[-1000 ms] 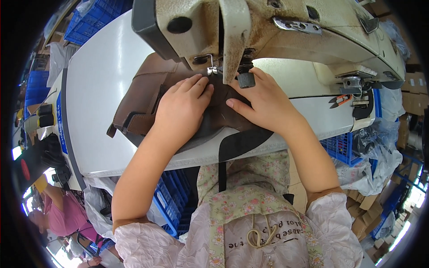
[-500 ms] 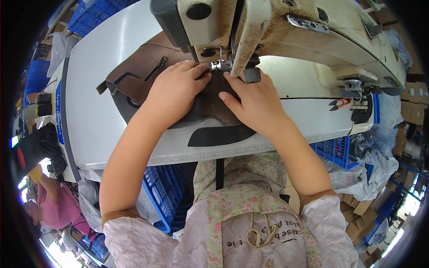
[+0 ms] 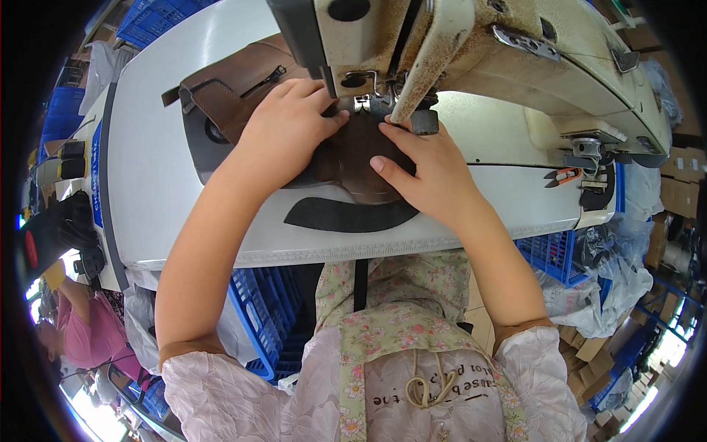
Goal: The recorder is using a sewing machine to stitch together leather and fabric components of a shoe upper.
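A brown leather piece (image 3: 357, 166), with a zip and dark backing at its left part, lies on the sewing machine's bed under the presser foot (image 3: 361, 104). My left hand (image 3: 289, 132) rests on it left of the foot, fingers stretched out and thumb toward the foot. To the right of the foot, my right hand (image 3: 434, 173) presses on the leather with index finger and thumb apart; its other fingers are hidden. Both hands are open. The needle tip cannot be made out. A curved black strip (image 3: 346, 216) lies on the table just nearer than the leather.
The sewing machine's arm (image 3: 545, 81) spans the top right. Thread snips (image 3: 563, 177) with orange handles lie at the right of the white table (image 3: 169, 221). Blue crates (image 3: 269, 317) stand below the table edge. A person in pink (image 3: 92, 331) is at the far left.
The leather has shifted slightly away from me and turned a little, so the black strip shows more fully with a gap before it. Both hands have moved along with the leather.
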Demonstrator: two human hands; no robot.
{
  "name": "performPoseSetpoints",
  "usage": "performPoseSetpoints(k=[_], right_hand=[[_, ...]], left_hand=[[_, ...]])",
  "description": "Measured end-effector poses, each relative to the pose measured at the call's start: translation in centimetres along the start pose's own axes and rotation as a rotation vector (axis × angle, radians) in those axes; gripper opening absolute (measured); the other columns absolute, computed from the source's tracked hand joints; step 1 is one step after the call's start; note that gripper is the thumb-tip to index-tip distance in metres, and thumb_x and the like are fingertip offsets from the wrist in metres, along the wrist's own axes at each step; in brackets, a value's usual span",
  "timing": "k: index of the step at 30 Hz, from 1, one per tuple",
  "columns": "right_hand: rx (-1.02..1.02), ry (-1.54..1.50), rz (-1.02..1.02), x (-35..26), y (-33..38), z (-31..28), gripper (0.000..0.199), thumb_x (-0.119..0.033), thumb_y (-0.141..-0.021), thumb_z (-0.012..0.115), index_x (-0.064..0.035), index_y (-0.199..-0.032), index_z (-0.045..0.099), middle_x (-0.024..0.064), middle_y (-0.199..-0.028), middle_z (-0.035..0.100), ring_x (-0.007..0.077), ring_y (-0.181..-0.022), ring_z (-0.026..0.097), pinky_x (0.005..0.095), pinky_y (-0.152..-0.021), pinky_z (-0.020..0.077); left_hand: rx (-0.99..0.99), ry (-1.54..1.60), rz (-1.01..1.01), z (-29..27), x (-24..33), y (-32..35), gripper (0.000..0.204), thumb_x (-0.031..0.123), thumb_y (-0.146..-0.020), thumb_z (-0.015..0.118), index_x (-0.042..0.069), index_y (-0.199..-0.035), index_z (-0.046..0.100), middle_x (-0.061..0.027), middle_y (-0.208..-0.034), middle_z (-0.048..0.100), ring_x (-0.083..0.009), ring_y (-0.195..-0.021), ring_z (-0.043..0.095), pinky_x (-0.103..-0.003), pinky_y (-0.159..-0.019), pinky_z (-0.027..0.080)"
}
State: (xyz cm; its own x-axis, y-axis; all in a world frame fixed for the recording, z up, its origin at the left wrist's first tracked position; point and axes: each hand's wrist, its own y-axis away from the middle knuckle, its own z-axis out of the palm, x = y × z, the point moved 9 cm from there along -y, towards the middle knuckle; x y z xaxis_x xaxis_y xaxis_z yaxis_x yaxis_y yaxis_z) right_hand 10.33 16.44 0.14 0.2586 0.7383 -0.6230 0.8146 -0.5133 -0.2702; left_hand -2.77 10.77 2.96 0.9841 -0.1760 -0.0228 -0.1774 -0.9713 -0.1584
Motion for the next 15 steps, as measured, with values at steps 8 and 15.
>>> performPoseSetpoints(k=[8, 15], right_hand=[[0.011, -0.008, -0.027, -0.4, 0.5, 0.6, 0.047, -0.030, -0.086, 0.074, 0.0030, -0.118, 0.065, 0.0166, -0.117, 0.063, 0.0396, -0.117, 0.053, 0.0477, -0.101, 0.0459], [-0.003, -0.050, -0.017, -0.8, 0.6, 1.2, 0.053, -0.030, -0.087, 0.074, 0.0060, -0.123, 0.061, 0.0176, -0.124, 0.063, 0.0401, -0.123, 0.051, 0.0476, -0.104, 0.0446]], left_hand=[[0.073, -0.027, 0.054, -0.1, -0.8, -0.6, 0.026, 0.015, -0.082, 0.066, 0.016, -0.104, 0.079, -0.0021, -0.100, 0.067, -0.0220, -0.102, 0.061, -0.034, -0.095, 0.049], [-0.048, -0.015, 0.011, -0.9, -1.0, -1.2, 0.026, 0.010, -0.081, 0.066, 0.014, -0.103, 0.080, -0.0039, -0.090, 0.067, -0.0236, -0.095, 0.062, -0.035, -0.089, 0.050]])
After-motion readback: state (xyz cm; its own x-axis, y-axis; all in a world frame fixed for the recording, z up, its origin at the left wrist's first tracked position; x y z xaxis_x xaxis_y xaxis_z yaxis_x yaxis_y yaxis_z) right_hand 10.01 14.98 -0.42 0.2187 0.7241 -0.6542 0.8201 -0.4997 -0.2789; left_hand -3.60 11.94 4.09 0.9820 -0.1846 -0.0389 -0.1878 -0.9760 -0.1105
